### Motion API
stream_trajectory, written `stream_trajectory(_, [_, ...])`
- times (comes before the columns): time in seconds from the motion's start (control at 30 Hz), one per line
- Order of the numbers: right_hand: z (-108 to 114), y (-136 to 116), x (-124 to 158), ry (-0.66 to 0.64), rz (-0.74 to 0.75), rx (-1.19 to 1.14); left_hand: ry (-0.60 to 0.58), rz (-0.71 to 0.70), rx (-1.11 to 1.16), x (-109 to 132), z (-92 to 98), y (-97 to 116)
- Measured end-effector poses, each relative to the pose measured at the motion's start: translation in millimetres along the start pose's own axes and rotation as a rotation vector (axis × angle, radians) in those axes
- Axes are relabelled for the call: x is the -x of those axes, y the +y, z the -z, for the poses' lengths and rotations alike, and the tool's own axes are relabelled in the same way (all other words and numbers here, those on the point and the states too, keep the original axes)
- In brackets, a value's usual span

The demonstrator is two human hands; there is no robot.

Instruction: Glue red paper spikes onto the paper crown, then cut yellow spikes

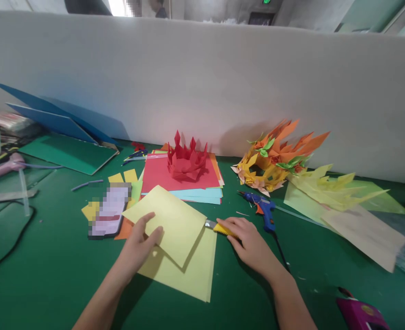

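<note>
My left hand (141,245) holds a pale yellow sheet of paper (173,220) at its left side, thumb and forefinger showing on top and the other fingers hidden. That sheet is turned at an angle over more pale yellow paper (188,275) on the table. In my right hand (245,238) is a yellow utility knife (225,229), its blade against the sheet's right corner. Just behind the sheets, a red folded-paper crown (188,160) stands on a stack of coloured paper (156,174). A blue glue gun (264,208) lies to the right of my right hand.
A phone (109,211) lies left of the sheets among small yellow papers. Orange and yellow paper flowers (274,158) and a pale yellow paper piece (329,188) stand at the right. A pink glue gun (6,168), green board (68,153) and purple tape measure (360,314) sit farther out.
</note>
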State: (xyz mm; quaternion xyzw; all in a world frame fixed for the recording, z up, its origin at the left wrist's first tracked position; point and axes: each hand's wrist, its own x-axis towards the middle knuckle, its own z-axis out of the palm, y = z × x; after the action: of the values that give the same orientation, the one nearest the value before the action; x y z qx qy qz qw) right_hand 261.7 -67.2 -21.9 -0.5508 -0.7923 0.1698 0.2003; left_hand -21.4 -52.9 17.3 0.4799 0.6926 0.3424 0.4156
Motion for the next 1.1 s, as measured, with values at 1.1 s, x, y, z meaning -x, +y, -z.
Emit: stream_trajectory(1.1, [-9.0, 1.5, -10.5, 0.172, 0.028, 0.246, -0.386, -0.909, -0.935, -41.7, -73.8, 1.3])
